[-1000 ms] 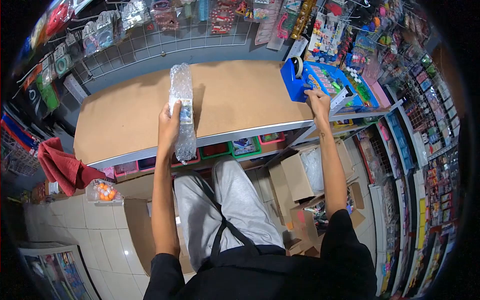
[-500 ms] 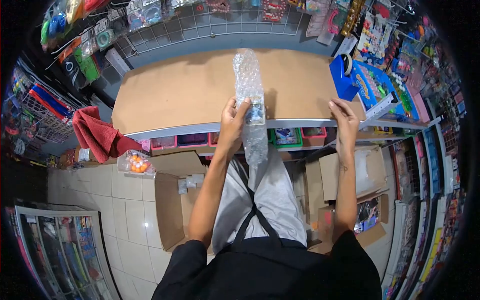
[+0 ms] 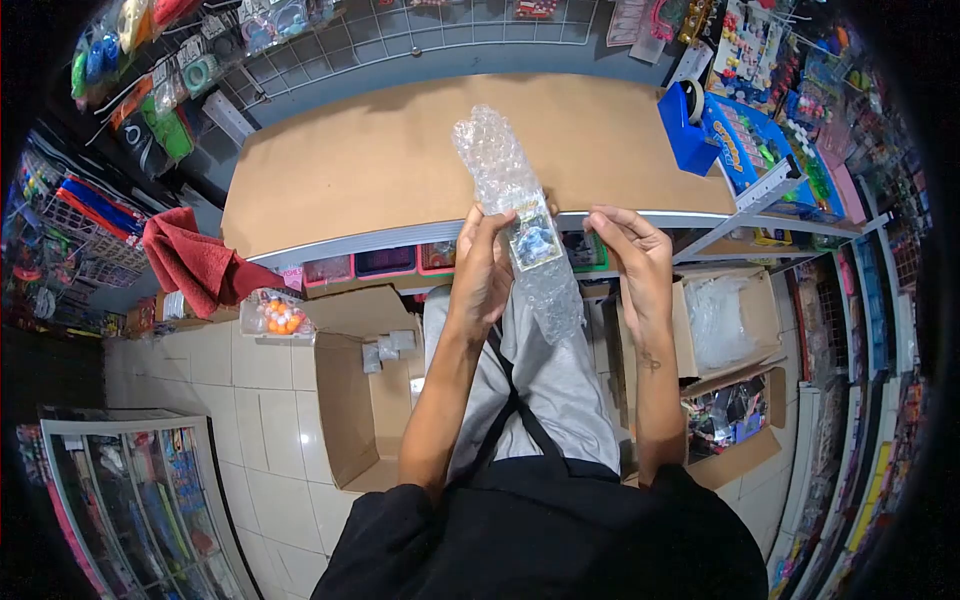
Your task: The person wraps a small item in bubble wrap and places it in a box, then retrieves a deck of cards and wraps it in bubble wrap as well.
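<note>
A long strip of bubble wrap (image 3: pixel 495 155) is held at a slant over the front edge of the shelf. My left hand (image 3: pixel 482 262) is closed around its left side, thumb on top. On the wrap's middle lies a small pack with a dark blue picture (image 3: pixel 536 240), held with it. My right hand (image 3: pixel 643 255) is just right of the wrap, apart from it, with thumb and forefinger pinched together. Whatever is between those fingertips is too small to make out. A blue tape dispenser (image 3: pixel 688 135) with a tape roll stands at the shelf's right end.
The brown shelf top (image 3: pixel 340 160) spans the front. A red cloth (image 3: pixel 195 260) hangs at its left end, above a container of orange and white balls (image 3: pixel 280 315). Open cardboard boxes (image 3: pixel 345 440) stand by my legs. A blue display box (image 3: pixel 760 165) is at right.
My right hand has moved left and down, away from the tape dispenser toward the wrap. The bubble wrap in my left hand has tilted, its top leaning left and its lower end swinging right.
</note>
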Demonstrator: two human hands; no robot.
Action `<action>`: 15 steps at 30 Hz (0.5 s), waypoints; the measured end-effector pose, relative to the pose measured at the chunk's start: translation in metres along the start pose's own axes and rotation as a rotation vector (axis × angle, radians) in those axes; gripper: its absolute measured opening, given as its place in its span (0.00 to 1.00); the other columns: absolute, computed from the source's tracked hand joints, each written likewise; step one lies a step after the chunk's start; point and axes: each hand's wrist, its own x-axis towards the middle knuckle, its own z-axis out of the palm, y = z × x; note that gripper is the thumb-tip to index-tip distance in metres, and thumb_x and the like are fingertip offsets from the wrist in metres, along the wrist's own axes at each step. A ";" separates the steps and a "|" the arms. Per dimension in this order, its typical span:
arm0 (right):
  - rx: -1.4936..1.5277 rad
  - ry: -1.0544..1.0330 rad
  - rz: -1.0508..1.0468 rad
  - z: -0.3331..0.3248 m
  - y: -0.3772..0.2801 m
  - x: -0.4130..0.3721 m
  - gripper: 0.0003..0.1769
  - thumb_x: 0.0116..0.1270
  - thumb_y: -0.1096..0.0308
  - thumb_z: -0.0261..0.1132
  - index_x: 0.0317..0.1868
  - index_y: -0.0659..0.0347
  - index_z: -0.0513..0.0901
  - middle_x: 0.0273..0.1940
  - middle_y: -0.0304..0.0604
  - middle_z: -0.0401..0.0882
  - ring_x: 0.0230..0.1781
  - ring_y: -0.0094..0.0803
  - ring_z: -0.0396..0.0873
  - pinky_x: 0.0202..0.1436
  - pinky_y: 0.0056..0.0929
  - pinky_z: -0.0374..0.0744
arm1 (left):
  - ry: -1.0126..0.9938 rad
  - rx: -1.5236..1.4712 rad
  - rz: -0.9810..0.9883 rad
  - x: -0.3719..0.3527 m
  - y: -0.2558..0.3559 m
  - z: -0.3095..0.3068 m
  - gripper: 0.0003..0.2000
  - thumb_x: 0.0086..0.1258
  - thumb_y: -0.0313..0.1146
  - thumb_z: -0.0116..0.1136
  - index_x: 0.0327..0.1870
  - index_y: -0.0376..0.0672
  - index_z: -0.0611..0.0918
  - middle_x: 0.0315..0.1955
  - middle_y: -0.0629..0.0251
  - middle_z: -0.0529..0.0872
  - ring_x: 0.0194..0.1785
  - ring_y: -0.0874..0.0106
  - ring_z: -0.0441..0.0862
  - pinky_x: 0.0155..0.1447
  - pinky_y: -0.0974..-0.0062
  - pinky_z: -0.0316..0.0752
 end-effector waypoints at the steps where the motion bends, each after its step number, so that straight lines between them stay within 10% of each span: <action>1: 0.010 -0.010 -0.001 0.003 -0.001 -0.002 0.12 0.65 0.76 0.69 0.49 0.69 0.85 0.42 0.45 0.87 0.44 0.26 0.84 0.59 0.23 0.75 | 0.005 -0.003 -0.001 -0.002 -0.001 0.001 0.21 0.74 0.33 0.47 0.63 0.31 0.68 0.54 0.47 0.81 0.57 0.57 0.83 0.58 0.59 0.83; 15: 0.112 -0.069 0.042 0.017 -0.009 -0.020 0.12 0.66 0.75 0.68 0.49 0.67 0.84 0.46 0.40 0.84 0.49 0.24 0.80 0.56 0.23 0.75 | 0.028 -0.045 0.024 -0.017 -0.018 0.006 0.10 0.76 0.31 0.53 0.52 0.38 0.70 0.45 0.53 0.85 0.47 0.69 0.86 0.48 0.73 0.84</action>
